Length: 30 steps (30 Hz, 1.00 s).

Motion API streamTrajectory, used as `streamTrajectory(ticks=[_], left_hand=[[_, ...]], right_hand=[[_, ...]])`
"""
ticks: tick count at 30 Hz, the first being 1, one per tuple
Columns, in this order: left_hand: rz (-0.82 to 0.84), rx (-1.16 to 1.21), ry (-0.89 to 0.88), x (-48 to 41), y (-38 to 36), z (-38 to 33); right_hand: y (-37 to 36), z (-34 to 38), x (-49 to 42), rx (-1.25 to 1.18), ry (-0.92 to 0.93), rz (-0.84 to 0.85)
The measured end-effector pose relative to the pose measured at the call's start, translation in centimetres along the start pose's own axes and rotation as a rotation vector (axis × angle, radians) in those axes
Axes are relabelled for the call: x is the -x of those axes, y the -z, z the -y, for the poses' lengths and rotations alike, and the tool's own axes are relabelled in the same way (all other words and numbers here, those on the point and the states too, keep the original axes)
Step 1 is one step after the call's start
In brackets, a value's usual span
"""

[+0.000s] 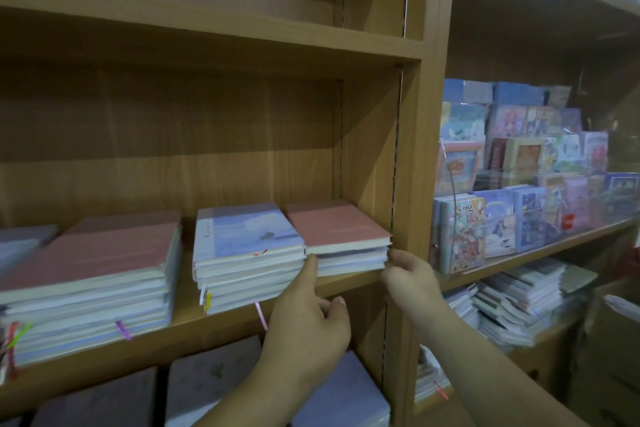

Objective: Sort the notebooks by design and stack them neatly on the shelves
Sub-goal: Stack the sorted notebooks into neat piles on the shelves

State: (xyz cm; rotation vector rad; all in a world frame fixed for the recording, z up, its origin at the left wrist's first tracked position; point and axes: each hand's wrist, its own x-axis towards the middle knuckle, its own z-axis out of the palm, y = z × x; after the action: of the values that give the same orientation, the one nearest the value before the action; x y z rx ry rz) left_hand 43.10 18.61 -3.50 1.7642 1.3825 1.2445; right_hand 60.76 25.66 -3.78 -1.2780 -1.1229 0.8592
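Reaching to the right end of the middle shelf (pixel 194 340), both hands were at the front edge of the small pink-topped stack (pixel 341 234). The stack lay flat, just beside the blue-covered stack (pixel 242 246) on its left and the side wall (pixel 408 166) of the case on its right. Its long side ran from front to back, a little turned.

The left hand (pixel 308 319) kept the index finger straight, with the tip on the left front corner; its other fingers were loosely curled and held nothing. The right hand (pixel 410 276) touched the right front corner with bent fingers. Whether they pinched a notebook, I could not tell.

So the stack sat directly ahead of the fingertips and between them, with both hands equally near. I judged the next move to be a squaring push, straight back along the long side.
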Motion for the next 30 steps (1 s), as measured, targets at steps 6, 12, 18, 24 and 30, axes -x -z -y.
streamTrajectory(ticks=[6, 12, 18, 24, 30], left_hand=[[0.082, -0.104, -0.032, 0.3, -0.6, 1.9], [0.022, -0.068, -0.12, 0.3, -0.5, 3.4], [-0.028, -0.016, -0.127, -0.1, -0.6, 3.9], [-0.084, 0.039, -0.116, 0.3, -0.9, 4.3], [-0.135, 0.094, -0.103, 0.4, -0.1, 4.3]], right_hand=[[0.3, -0.4, 0.1, 0.133, 0.059, 0.098], [-0.1, -0.4, -0.3, -0.394, -0.199, 0.001], [-0.6, 0.1, 0.0, -0.286, -0.138, -0.075], [-1.1, -0.4, 0.8, -0.409, -0.136, -0.133], [1.0, -0.2, 0.7, -0.434, -0.146, -0.201]])
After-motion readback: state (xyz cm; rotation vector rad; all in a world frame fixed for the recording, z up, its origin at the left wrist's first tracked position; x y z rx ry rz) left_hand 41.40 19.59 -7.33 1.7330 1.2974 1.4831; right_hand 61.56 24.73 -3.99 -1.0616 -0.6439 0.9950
